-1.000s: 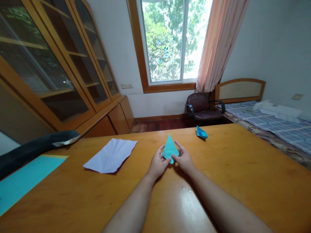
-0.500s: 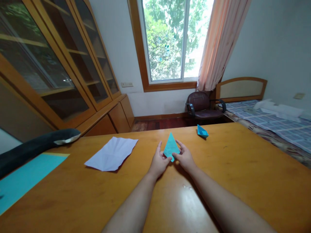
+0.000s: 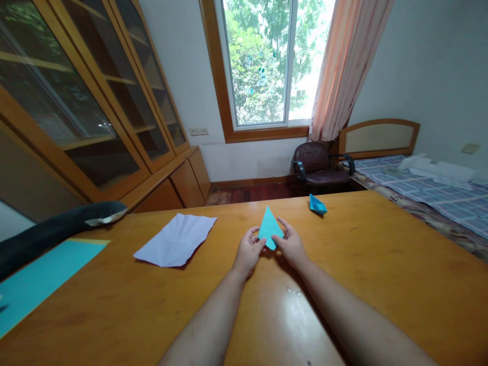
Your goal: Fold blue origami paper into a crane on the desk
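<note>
Head view, centre of the frame: both hands are up on a folded teal paper (image 3: pixel 270 230), a narrow kite shape with its sharp tip pointing away toward the window. Left hand (image 3: pixel 247 251) pinches the lower left edge between thumb and fingers; right hand (image 3: pixel 292 245) pinches the lower right edge the same way, index finger lying along the flap. The paper sits between the two hands, held just over the table (image 3: pixel 381 274), its lower point tucked between the thumbs; whether that point touches the wood, I cannot tell.

Handling, as I judge it: this is featherweight stuff, thin and limp where single, a bit stiffer along the layered creases. It will crumple or tear under a hard squeeze, and a stray press will leave a crease that stays. Best hold looks like exactly these lower edges near the layered bottom corner, fingertips only, leaving the long tip free.

Around it: a small blue folded boat (image 3: pixel 316 205) lies further up and right of the hands, well apart. A creased white sheet (image 3: pixel 176 240) lies flat to the left, and a teal sheet (image 3: pixel 41 282) fills the lower left corner beside a dark plush (image 3: pixel 57 229).
</note>
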A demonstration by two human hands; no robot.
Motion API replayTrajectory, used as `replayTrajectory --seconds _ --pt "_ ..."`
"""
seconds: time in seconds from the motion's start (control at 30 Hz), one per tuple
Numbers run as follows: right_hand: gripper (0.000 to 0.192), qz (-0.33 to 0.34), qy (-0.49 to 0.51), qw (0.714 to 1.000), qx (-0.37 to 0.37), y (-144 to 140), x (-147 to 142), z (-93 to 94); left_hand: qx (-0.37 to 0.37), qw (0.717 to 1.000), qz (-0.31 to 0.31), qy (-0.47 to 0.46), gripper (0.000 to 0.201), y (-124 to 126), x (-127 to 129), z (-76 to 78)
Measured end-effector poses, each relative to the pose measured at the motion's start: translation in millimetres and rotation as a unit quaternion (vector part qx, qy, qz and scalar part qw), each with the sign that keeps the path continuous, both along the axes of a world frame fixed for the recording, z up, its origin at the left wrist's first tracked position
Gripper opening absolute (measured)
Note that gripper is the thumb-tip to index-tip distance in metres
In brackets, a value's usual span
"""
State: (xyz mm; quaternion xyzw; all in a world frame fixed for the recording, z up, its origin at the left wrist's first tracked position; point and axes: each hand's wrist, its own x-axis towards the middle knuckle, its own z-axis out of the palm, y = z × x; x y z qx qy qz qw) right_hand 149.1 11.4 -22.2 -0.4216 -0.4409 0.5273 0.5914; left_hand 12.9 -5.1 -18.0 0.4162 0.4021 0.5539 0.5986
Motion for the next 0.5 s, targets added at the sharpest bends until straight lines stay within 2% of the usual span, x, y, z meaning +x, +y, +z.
replayTrajectory --seconds 0.1,0.2,0.33,0.5 --pt "0.058 -0.013 0.02 1.0 0.0 -1 0 2.7 0.017 0.999 0.048 0.014 0.041 5 -3 -5.8" --pt "0.051 -0.015 0.078 0.997 -0.009 -2 0 3.7 0.093 0.985 0.111 0.097 0.023 6 -5 -7.8" --pt "0.063 0.033 0.16 0.986 -0.03 -2 -2 2.4 0.237 0.926 0.137 0.26 0.006 -2 -4 -1.0" --pt "0.055 0.08 0.163 0.982 -0.05 -5 -6 3.5 0.339 0.846 0.138 0.387 0.019 -13 -1 9.0"
